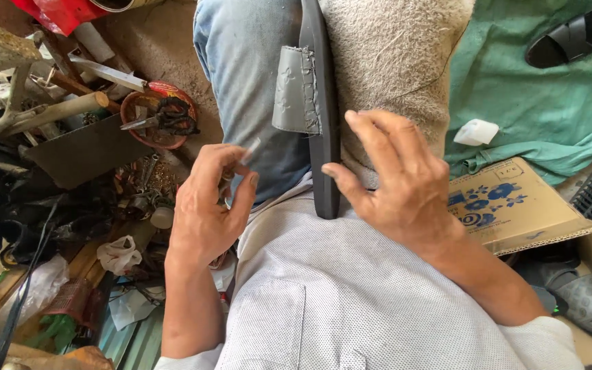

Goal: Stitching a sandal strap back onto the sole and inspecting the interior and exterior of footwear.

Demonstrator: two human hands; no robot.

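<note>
The right hand (pixel 402 185) steadies a black sandal sole (pixel 322 116) (grey strap attached) while left-hand fingers (pixel 231 171) pinch something thin.

Round red dish (pixel 146 130) of scissors (pixel 166 116), green cloth (pixel 549 103), flowered cardboard box (pixel 515 205), white plastic bag (pixel 119 255)

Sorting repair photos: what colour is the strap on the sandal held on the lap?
Grey strap on a black sandal, head view.

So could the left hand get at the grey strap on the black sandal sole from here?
Probably yes: the left hand is beside the grey strap on the black sandal sole, with only the jeans-covered thigh between.
</note>
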